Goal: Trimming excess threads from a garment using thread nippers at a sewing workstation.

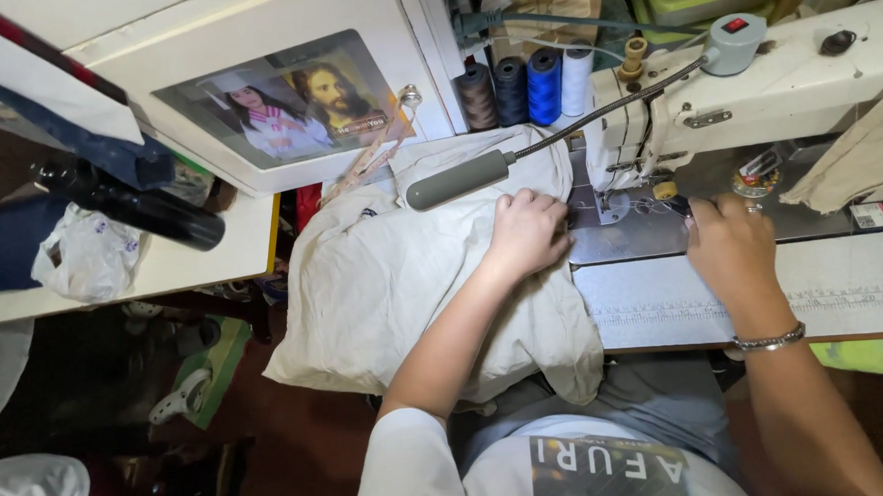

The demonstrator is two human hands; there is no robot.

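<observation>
A pale cloth (403,279) is spread over the table's (678,303) left end, bunched, its long axis running from the lap up toward the sewing machine (748,71). The left hand (527,230) is pressed flat on it near the needle, nothing pinched. The right hand (730,243) is curled at the plate; its grip cannot be told. The cloth is best kept flat and fed straight.
</observation>
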